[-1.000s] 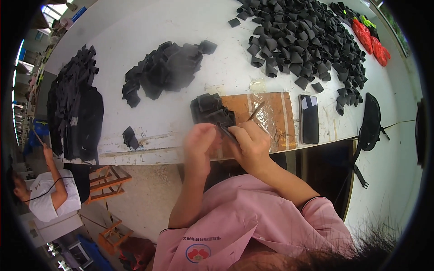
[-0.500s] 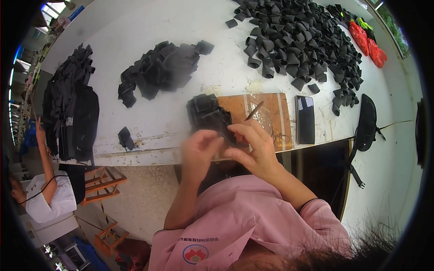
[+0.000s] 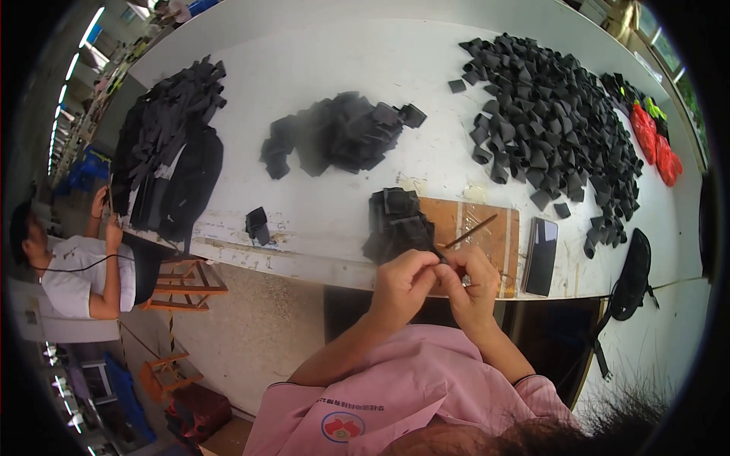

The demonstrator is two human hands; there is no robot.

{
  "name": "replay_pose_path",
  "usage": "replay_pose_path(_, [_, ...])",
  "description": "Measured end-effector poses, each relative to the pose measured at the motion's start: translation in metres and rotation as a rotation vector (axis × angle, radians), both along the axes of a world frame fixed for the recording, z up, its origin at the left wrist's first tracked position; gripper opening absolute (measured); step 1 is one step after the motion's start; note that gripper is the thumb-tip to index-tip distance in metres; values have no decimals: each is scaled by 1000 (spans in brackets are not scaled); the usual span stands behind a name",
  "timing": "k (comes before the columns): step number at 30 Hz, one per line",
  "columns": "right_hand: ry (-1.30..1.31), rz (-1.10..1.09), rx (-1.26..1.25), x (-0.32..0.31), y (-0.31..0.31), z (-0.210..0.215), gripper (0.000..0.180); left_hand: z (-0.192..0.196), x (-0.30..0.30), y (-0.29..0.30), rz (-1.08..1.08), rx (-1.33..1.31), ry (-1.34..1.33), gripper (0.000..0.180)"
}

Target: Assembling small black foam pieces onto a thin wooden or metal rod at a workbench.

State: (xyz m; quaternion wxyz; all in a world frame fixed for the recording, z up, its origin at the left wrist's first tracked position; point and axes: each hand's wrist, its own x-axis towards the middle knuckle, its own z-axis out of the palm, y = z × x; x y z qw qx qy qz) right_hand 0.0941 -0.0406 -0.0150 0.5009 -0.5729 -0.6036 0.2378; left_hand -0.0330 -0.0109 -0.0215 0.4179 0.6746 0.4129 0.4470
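My left hand (image 3: pixel 403 281) and my right hand (image 3: pixel 471 287) meet at the table's near edge, fingers closed in pinches. Between the fingertips sits a small black fabric piece (image 3: pixel 440 255), mostly covered by them. A thin, dark, pointed tool (image 3: pixel 473 231) sticks out from my right hand, slanting up over a brown board (image 3: pixel 502 235); its kind cannot be made out. Just beyond my left hand lies a pile of folded black fabric pieces (image 3: pixel 395 216), overlapping the board's left side.
A phone (image 3: pixel 540 257) lies right of the board. Black fabric loops (image 3: pixel 540 121) are heaped at the far right, beside red bags (image 3: pixel 654 144). More black pieces (image 3: pixel 342 133) and strips (image 3: pixel 167 121) lie farther left. A person (image 3: pixel 84 270) is at the table's left end.
My hands have come together on the small black piece; before, they were apart and the left was blurred. The whole view has shifted, so the table appears farther right and lower.
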Motion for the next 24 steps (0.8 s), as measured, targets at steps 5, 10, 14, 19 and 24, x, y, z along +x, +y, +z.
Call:
replay_pose_path(5, [-274,-25,90,-3,3,-1,9,-7,5,-3,80,75,49,11])
replay_pose_path(10, [-419,-27,120,-8,6,-19,15,-22,11,-4,271,188,173,12])
replay_pose_path(14, [-368,-120,31,-1,3,-29,15,-22,1,6,66,-487,-459,18])
replay_pose_path(19, [885,86,-532,16,8,-16,4,-17,-2,7,-304,-737,-678,21])
replay_pose_path(24, [1283,246,-629,26,3,-21,8,-7,-2,9,-237,-637,-512,15])
